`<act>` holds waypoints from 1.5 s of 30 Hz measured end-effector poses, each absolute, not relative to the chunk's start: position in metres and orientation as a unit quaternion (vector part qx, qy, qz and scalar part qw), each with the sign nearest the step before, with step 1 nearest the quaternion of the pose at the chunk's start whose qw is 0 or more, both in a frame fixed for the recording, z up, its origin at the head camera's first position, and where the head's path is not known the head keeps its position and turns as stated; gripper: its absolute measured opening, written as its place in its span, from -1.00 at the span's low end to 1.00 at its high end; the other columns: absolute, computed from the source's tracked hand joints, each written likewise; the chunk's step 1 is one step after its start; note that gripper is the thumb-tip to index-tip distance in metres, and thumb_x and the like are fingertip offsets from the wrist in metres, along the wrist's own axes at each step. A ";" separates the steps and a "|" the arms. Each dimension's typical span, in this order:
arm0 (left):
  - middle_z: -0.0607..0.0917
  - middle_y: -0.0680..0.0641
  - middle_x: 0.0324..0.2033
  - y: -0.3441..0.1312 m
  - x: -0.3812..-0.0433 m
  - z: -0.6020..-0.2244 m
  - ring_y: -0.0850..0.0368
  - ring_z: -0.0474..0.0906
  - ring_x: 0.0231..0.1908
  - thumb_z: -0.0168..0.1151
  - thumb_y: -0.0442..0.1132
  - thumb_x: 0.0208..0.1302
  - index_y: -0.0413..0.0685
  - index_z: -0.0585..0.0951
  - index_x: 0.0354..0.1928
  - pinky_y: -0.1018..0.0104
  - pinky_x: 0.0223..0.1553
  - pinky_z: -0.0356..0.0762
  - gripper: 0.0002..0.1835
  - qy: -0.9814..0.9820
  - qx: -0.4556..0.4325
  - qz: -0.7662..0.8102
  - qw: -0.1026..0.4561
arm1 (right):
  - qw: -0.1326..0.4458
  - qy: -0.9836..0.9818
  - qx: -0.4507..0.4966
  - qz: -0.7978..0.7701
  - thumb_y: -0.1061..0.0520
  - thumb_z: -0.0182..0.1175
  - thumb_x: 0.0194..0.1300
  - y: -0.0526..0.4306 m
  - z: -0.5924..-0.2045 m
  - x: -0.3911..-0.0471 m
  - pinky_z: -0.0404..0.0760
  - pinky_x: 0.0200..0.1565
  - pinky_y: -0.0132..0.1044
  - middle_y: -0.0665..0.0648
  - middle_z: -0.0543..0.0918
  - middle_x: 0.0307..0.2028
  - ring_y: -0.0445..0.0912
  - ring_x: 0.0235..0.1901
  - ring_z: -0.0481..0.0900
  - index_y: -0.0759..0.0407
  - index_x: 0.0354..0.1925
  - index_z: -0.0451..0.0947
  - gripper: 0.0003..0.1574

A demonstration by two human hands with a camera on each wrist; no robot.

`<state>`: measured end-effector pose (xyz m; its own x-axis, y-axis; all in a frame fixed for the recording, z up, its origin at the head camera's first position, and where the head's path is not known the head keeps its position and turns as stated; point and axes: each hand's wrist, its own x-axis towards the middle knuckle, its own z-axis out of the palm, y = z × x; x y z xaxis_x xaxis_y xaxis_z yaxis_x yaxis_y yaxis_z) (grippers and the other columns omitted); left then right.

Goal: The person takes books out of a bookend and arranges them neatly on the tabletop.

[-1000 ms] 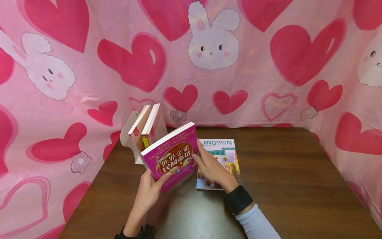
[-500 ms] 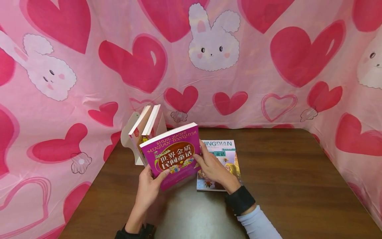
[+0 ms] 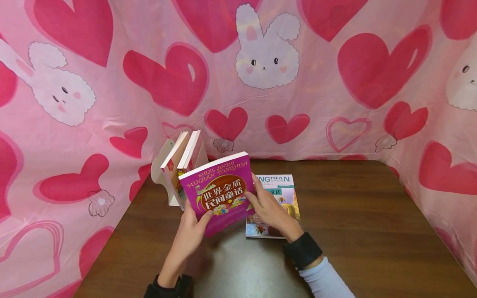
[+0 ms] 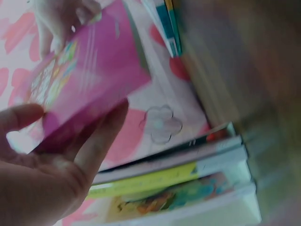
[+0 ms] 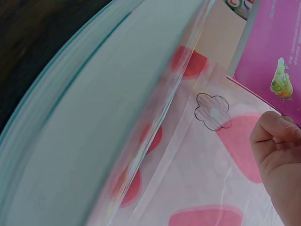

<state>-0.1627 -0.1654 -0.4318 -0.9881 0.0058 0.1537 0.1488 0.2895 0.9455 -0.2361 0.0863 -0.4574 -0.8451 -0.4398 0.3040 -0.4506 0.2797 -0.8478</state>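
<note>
A purple paperback book (image 3: pixel 220 188) with a brown oval title on its cover is held up, tilted, above the table. My left hand (image 3: pixel 188 231) grips its lower left corner, thumb on the front cover and fingers behind. On the right edge, my right hand (image 3: pixel 272 209) pinches the same book, its thumb on the cover. Both grips also show in the left wrist view, where the book (image 4: pixel 101 61) slants between the left hand (image 4: pixel 47 183) and the right fingers. Below my right hand lies another book (image 3: pixel 288 198) with a pale, illustrated cover, partly hidden by that hand.
At the back left, a cream bookend (image 3: pixel 161 169) holds upright books (image 3: pixel 189 151), just behind the purple one. The brown wooden table (image 3: pixel 357 223) extends to the right. A pink curtain (image 3: pixel 316 95) with hearts and rabbits encloses the back and sides.
Both hands have shifted the purple book slightly right, and its cover has turned to face the head camera more. It covers more of the lying book's left side.
</note>
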 end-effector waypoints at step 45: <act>0.68 -0.15 -0.08 -0.156 -0.181 -0.422 -0.01 0.57 -0.23 0.49 -0.36 0.31 -0.14 0.56 0.35 0.27 -0.26 0.56 -0.42 -0.866 -0.011 -0.487 0.108 | -0.012 -0.813 0.246 0.527 -0.03 0.32 0.49 0.114 -0.456 -0.232 0.74 -0.05 -0.09 0.07 0.57 0.11 -0.09 0.01 0.65 -0.16 0.64 -0.10 0.04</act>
<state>-0.1806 -0.1558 -0.4225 -0.9766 -0.0854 0.1973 0.1242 0.5246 0.8422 -0.2318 0.1140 -0.4564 -0.8786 -0.4131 0.2395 -0.3871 0.3226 -0.8637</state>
